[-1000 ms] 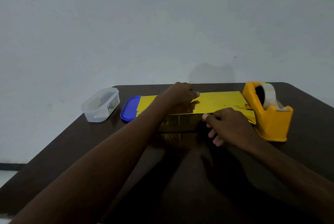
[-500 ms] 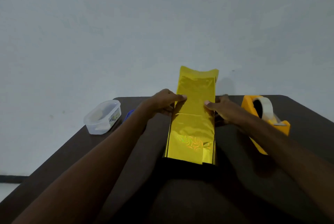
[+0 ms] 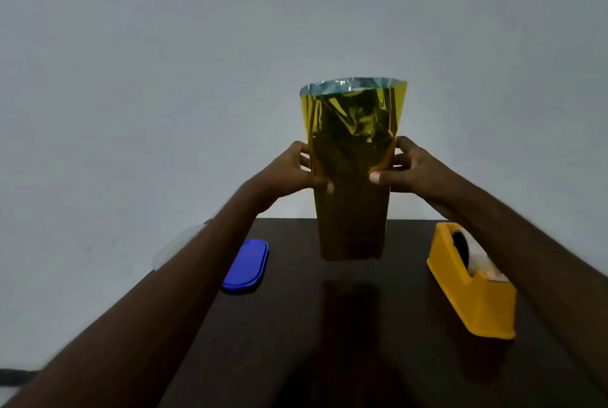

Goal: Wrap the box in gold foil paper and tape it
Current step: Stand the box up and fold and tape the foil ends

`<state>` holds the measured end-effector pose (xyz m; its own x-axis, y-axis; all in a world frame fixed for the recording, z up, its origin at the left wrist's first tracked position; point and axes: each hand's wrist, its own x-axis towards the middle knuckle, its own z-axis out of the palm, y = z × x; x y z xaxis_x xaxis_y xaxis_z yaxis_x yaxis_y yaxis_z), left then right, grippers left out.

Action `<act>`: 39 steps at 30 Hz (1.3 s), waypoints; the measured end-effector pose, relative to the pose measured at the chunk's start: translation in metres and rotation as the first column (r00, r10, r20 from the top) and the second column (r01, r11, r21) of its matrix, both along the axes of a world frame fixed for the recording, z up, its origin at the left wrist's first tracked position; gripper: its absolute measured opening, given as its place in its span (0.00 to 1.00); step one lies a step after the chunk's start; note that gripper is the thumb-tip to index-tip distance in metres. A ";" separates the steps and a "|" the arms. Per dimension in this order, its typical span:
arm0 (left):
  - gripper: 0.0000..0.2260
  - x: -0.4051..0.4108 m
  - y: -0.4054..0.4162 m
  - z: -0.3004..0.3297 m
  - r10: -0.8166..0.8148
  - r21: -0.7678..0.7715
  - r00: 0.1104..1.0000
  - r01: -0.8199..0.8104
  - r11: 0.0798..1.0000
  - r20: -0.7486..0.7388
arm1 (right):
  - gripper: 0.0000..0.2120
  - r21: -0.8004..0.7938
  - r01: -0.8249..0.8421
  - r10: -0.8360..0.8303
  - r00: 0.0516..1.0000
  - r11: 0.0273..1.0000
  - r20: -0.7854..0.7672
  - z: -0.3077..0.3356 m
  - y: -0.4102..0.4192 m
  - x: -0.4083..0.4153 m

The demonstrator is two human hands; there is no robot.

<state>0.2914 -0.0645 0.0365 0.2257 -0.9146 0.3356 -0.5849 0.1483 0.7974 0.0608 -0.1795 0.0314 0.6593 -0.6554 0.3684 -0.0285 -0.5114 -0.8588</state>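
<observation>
I hold the gold box up on end, off the table.

A moment ago the box (image 3: 351,197) lay low over the table (image 3: 329,325); now it is up in the air above it. My left hand (image 3: 289,174) grips its left side, my right hand (image 3: 411,170) its right side, thumbs in front. Loose foil (image 3: 353,111) sticks out on top. The tape holder (image 3: 473,289) sits right of the box, the blue lid (image 3: 246,264) left.

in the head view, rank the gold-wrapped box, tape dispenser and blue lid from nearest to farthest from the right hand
1. gold-wrapped box: held upright above the table, gripped by the right hand on one side and the left hand on the other.
2. tape dispenser: on the table below the right arm.
3. blue lid: on the table, across on the left.
</observation>
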 end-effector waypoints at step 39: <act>0.20 -0.091 0.003 0.106 -0.175 0.237 0.589 -0.030 0.971 0.789 | 0.27 0.076 -0.185 0.196 0.963 0.980 -0.186 -0.042 -0.008 -0.018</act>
<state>0.2003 -0.0615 0.1424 -0.1108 -0.9823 0.1512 -0.9930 0.1159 0.0250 0.0431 -0.1875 -0.0109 0.8287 -0.5271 0.1882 -0.1021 -0.4730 -0.8751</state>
